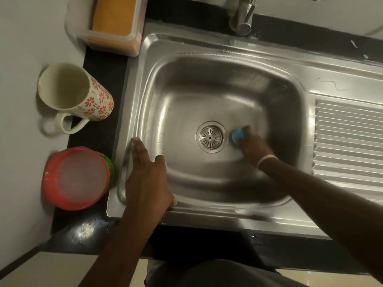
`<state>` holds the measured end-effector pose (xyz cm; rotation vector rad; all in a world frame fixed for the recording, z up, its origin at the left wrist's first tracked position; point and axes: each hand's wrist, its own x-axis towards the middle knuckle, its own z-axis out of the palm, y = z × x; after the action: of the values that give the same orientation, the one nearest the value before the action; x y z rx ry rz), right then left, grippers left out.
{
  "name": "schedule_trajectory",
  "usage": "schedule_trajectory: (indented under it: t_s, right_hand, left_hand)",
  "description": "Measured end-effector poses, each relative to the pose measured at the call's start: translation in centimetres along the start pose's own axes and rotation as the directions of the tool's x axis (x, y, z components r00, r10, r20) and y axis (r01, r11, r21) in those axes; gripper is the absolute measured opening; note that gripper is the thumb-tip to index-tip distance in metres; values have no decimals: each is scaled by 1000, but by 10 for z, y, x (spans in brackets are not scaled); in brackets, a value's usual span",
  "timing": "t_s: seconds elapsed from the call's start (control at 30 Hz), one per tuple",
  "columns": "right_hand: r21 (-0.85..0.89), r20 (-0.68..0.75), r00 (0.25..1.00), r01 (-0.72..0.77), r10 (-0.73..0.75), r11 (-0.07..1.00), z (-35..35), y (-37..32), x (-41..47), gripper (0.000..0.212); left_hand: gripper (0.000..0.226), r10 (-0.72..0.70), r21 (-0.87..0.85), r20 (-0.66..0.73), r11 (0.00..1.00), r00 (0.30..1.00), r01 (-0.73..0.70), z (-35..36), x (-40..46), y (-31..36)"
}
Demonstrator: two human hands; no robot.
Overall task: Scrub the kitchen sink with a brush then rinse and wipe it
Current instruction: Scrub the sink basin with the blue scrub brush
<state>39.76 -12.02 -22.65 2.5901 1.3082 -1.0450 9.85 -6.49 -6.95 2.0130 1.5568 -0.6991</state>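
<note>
Beside the drain (211, 136), the right hand (253, 147) is gripping a blue brush (238, 136) on the sink (207, 65) floor while the left hand (148, 177), fingers flat, is bracing the rim; bristles are risking snagging the strainer.

One mug (75, 96), two tubs (76, 179) (lidded).

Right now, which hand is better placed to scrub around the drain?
The right hand. It already grips the blue brush on the sink floor, right beside the drain. The left hand lies flat on the sink's front-left rim, holding nothing, seemingly bracing.
</note>
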Motion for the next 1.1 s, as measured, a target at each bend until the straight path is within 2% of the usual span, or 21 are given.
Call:
schedule_trajectory:
  t_s: [0.1, 0.13, 0.2, 0.27, 0.3, 0.4, 0.5, 0.63, 0.8, 0.97, 1.1]
  right_hand:
    - [254, -150, 981, -79, 120, 964, 0, -51, 34, 52]
    - [295, -143, 983, -72, 119, 953, 7, -71, 42, 54]
    - [345, -56, 998, 3, 17, 938, 25, -111, 42, 50]
    - [280, 42, 989, 128, -145, 951, 40, -127, 26, 49]
    - [226, 70, 981, 161, -181, 961, 41, -123, 17, 51]
    - [178, 77, 989, 114, -129, 977, 25, -90, 2, 51]
    - [33, 132, 989, 67, -71, 997, 16, -63, -10, 53]
    - [52, 111, 992, 57, -62, 997, 29, -67, -21, 56]
    - [42, 149, 982, 112, -117, 993, 43, -71, -20, 54]
    - [86, 123, 988, 85, -95, 993, 36, -80, 3, 58]
    - [122, 69, 990, 116, -125, 986, 38, -80, 13, 50]
  left_hand:
    - [93, 10, 1, -6, 1000, 1000, -10, 2, 1, 1]
    - [93, 11, 1, -10, 1000, 1000, -11, 1, 2, 1]
    - [92, 6, -2, -8, 1000, 1000, -6, 1, 1, 3]
    - [91, -1, -1, -1, 1000, 1000, 1, -2, 1, 5]
    - [90, -2, -2, 4, 1000, 1000, 2, -2, 0, 5]
    - [91, 5, -2, 19, 1000, 1000, -5, -3, -3, 4]
    - [83, 11, -2, 14, 1000, 1000, -11, -3, -5, 3]
    - [77, 17, -35, 0, 999, 1000, -17, -9, -3, 2]
    - [61, 34, -2, -91, 999, 995, -34, 1, 1, -3]
    - [65, 33, 4, -91, 999, 995, -33, 5, 3, -4]
    - [65, 23, 12, -84, 1000, 996, -22, 5, 6, -2]
